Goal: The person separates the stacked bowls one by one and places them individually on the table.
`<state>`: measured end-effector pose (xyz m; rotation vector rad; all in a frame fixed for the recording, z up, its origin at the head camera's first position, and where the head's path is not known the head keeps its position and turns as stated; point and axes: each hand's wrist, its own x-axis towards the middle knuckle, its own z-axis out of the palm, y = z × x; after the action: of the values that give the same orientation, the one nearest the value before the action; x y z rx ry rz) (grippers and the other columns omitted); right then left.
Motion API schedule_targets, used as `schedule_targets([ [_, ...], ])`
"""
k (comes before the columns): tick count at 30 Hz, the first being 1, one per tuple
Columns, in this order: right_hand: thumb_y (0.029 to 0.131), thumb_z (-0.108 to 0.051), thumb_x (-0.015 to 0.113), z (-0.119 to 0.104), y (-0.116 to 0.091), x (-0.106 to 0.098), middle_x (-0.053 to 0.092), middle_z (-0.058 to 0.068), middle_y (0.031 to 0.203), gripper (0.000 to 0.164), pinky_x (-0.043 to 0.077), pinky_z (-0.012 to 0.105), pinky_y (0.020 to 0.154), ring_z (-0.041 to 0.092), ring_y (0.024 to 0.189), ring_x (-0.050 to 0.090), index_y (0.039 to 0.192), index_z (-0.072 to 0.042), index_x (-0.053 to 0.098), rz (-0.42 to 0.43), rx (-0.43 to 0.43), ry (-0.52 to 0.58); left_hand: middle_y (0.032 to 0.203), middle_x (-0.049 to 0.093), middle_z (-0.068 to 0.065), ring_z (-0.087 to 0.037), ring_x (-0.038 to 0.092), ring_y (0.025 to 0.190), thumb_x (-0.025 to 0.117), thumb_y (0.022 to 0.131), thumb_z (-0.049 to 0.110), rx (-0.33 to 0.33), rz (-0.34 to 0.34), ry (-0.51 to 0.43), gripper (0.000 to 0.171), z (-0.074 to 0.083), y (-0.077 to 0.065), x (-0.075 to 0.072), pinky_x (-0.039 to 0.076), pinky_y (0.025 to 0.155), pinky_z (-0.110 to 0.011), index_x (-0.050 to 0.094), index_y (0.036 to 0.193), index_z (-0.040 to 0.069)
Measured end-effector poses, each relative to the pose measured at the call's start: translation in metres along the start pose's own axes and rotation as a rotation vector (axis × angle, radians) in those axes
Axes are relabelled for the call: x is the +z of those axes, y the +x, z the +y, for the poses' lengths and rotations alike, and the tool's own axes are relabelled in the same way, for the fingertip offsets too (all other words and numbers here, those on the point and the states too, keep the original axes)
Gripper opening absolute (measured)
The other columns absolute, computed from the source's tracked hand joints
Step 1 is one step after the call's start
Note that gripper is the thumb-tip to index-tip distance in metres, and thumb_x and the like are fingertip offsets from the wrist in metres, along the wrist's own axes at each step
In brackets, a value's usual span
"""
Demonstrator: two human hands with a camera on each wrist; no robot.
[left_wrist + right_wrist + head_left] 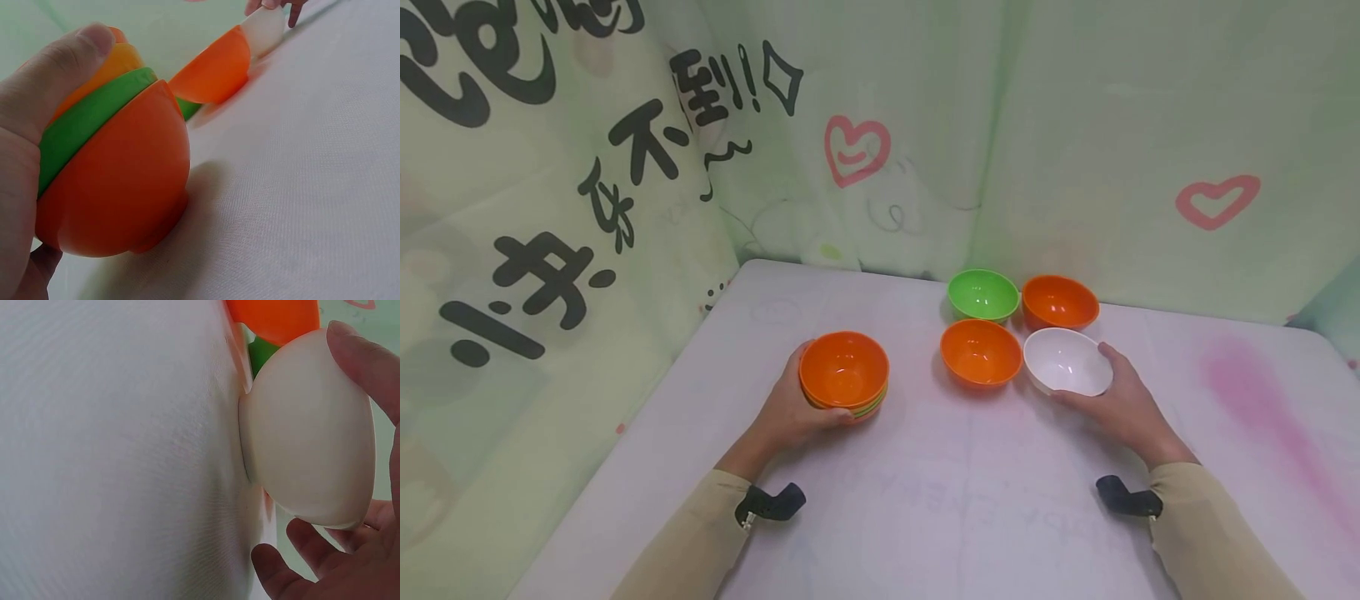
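Observation:
My left hand (pixel 793 402) grips a stack of nested bowls (pixel 844 369), thumb on the near side and fingers round the left. An orange bowl tops it; in the left wrist view yellow and green rims show above a bottom orange bowl (pixel 125 181). Whether its foot touches the cloth, I cannot tell. At the right, my right hand (pixel 1123 406) holds a white bowl (pixel 1066 360) by its right side, thumb near and fingers beyond. In the right wrist view the white bowl's foot appears to rest on the cloth.
Beside the white bowl stands an orange bowl (pixel 981 353). Behind these are a green bowl (pixel 982 295) and another orange bowl (pixel 1060 302), close to the back curtain (pixel 1075 125). A white cloth covers the table (pixel 940 500).

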<state>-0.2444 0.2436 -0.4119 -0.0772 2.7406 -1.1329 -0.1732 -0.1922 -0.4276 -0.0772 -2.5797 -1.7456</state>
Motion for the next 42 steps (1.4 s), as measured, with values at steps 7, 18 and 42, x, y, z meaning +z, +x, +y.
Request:
schedule_targets([
  [7,0.085,-0.057,0.073,-0.001,-0.001,0.0,0.009,0.039,0.155,0.122,0.029,0.075,0.102,0.058,0.135,0.021,0.155,0.006,-0.005,0.005,0.011,0.007,0.151,0.04,-0.006,-0.027,0.041,0.136,0.093,0.069,0.032,-0.01,0.002,0.007,0.116,0.0,0.0,-0.001,0.043,0.106,-0.05,0.019,0.157,0.013],
  [18,0.088,-0.049,0.073,-0.03,-0.02,-0.01,0.003,0.031,0.161,0.113,0.027,0.078,0.099,0.059,0.137,0.018,0.159,-0.003,-0.002,0.103,-0.076,0.027,0.15,0.041,-0.005,-0.027,0.041,0.135,0.093,0.069,0.032,0.003,0.007,0.0,0.114,-0.002,-0.001,0.0,0.043,0.106,-0.05,0.021,0.156,0.014],
  [42,0.08,-0.031,0.085,-0.113,-0.021,0.042,0.029,0.012,0.159,0.106,0.03,0.062,0.11,0.036,0.143,0.029,0.158,-0.008,0.017,-0.023,-0.411,0.168,0.152,0.04,-0.005,-0.026,0.041,0.136,0.092,0.068,0.034,0.009,0.004,0.01,0.117,-0.002,0.002,-0.001,0.042,0.107,-0.05,0.019,0.157,0.014],
])
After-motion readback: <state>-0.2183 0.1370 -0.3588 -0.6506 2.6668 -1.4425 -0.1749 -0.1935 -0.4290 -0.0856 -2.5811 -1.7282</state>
